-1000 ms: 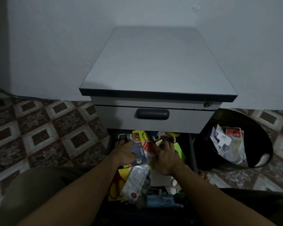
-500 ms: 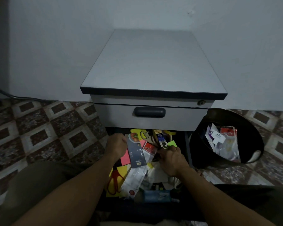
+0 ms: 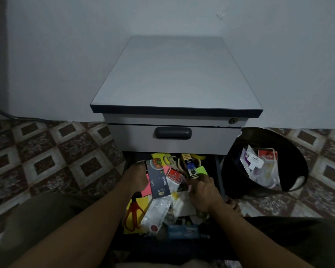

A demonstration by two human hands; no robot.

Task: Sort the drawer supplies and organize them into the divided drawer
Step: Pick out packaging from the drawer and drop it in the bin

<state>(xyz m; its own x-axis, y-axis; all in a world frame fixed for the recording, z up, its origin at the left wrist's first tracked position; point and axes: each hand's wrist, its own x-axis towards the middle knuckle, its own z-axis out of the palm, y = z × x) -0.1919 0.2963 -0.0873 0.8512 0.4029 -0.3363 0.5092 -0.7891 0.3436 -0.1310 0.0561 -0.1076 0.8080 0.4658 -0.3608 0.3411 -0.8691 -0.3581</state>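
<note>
Both hands are down in the open lower drawer [image 3: 218, 171], which is still a jumble; no dividers show under the heap.

The left hand [image 3: 136, 176] is at the drawer's left edge, knuckles up, fingers curled under. It appears to grip a dark spoon pack [image 3: 159, 179] by its left side. The pack is raised a little over the pink note [image 3: 146, 187], its long axis running back to front.

The right hand [image 3: 203, 192] is near the right edge. Its fingers [image 3: 205, 177] are bent, and the tips meet the near end of a slim box [image 3: 190, 166]. Whether they already pinch it I cannot tell.

The box lies straight ahead of those fingers, toward the back edge. Its long axis runs front to back, leaning slightly left, and it rests on beige scissors [image 3: 173, 163] and a green note [image 3: 201, 169]. The right hand is plainly the nearer one, and the left is taken up. I judge that a pull along the box's length toward the front edge would free it, though the scissors beneath may drag with it.

Red scissors [image 3: 132, 211] lie at the front left corner, and a clear bag [image 3: 159, 211] mid-front
</note>
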